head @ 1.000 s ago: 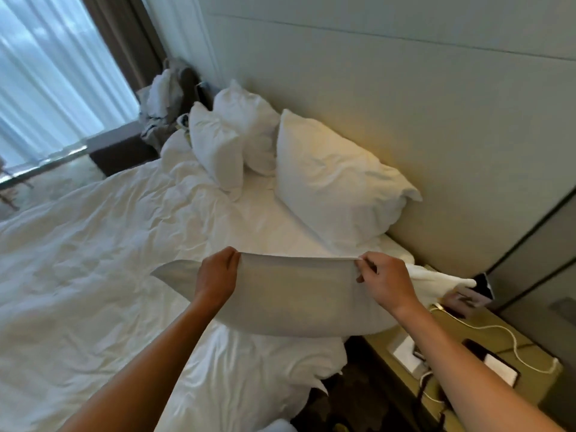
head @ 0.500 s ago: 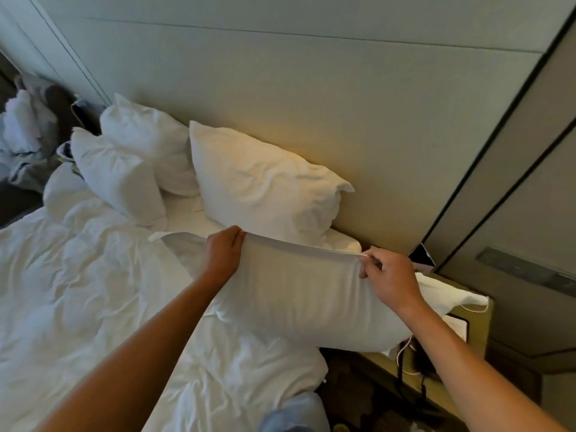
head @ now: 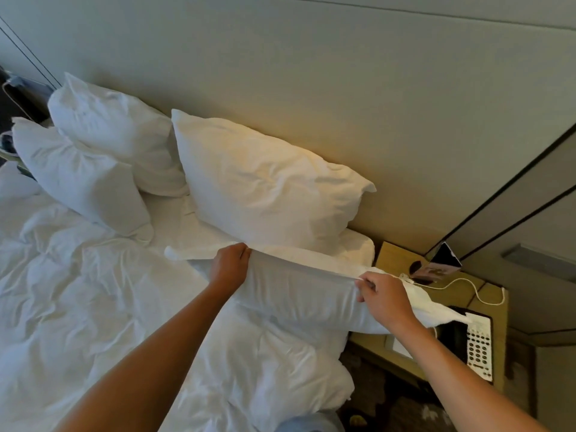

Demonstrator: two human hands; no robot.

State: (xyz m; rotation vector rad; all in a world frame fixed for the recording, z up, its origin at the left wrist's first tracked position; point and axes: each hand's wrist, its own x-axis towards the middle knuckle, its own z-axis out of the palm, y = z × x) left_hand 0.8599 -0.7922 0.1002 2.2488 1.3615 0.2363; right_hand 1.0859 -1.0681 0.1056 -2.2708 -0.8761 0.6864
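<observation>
I hold a white pillow [head: 299, 294] by its top seam over the near right corner of the bed. My left hand [head: 229, 266] grips the seam towards its left end. My right hand [head: 385, 299] pinches the seam towards its right end, and the loose end of the pillowcase [head: 436, 313] hangs past it over the nightstand. The pillow sits low, just in front of a big white pillow [head: 268, 185] that leans upright on the padded headboard [head: 311, 88].
Two more white pillows [head: 93, 157] lean at the far left of the bed. A rumpled white duvet [head: 78, 291] covers the mattress. To the right stands a wooden nightstand [head: 392, 254] with a phone keypad [head: 478, 350], a white cable [head: 467, 285] and a small standing card [head: 442, 260].
The view has swung right and down towards the headboard. The pillow in both hands has moved closer to the leaning pillow and the bed's right corner. Both grips are unchanged.
</observation>
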